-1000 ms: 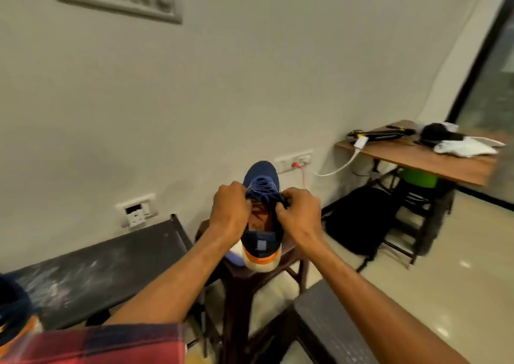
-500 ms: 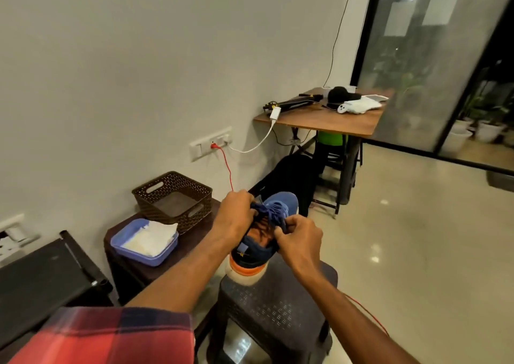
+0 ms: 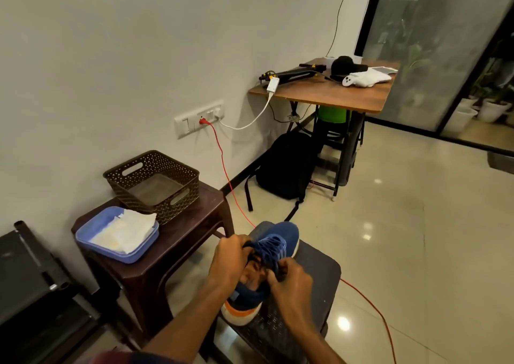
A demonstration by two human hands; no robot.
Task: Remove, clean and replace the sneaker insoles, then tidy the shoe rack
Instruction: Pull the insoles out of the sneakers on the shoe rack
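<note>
A blue sneaker [image 3: 278, 238] with a white and orange heel sits on a dark plastic stool [image 3: 317, 288], toe pointing away from me. My left hand [image 3: 229, 261] grips the left side of the shoe's opening. My right hand [image 3: 290, 283] pinches the laces and tongue on the right side. Between my hands the brownish inside of the shoe shows. The dark shoe rack [image 3: 30, 288] stands at the lower left against the wall.
A brown stool [image 3: 178, 238] to the left carries a blue tray [image 3: 91, 241] with a white cloth [image 3: 125, 231] and a brown woven basket [image 3: 153, 180]. A red cable [image 3: 370, 302] crosses the floor. A black backpack [image 3: 283, 163] leans by a wooden table [image 3: 333, 94].
The view swung right and down. The sneaker moved with both hands from the brown stool onto the dark stool and now rests lower.
</note>
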